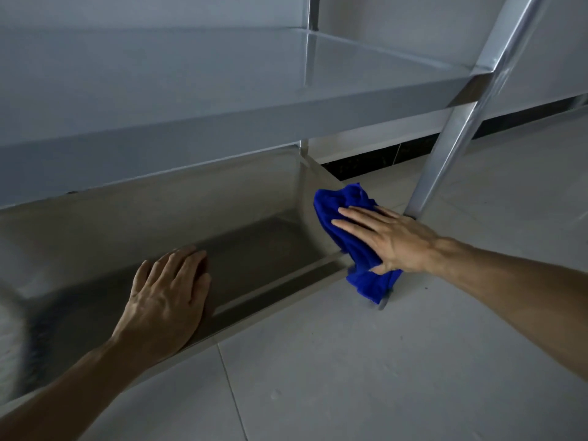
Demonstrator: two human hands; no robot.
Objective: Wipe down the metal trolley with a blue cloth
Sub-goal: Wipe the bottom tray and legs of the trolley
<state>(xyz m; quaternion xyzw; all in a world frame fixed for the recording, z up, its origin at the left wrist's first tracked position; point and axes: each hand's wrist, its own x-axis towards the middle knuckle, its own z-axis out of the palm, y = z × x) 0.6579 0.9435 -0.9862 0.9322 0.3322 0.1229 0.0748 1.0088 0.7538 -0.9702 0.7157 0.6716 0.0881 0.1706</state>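
1. The metal trolley [222,122] fills the left and far part of the view, with a pale upper shelf [191,74] and, below it, a deep bottom tray [254,243]. Nothing visible tells which surfaces have already been cleaned, so progress can only be judged from where the wiping is now.
2. Wiping is under way at the right end of the bottom tray, beside the slanted upright post [451,144] that comes down to the tiled floor [413,361]. The work seems to have reached the lowest level, though that is a guess.
3. The right hand [391,240] lies flat, fingers straight and spread, pressing the blue cloth [346,230] against the outer face of the tray's right end wall.
4. The left hand [168,297] holds nothing; its fingers are loosely bent and rest on the tray's near rim, probably as a brace.
5. Probably left: the tray's inside, near lip and the posts.
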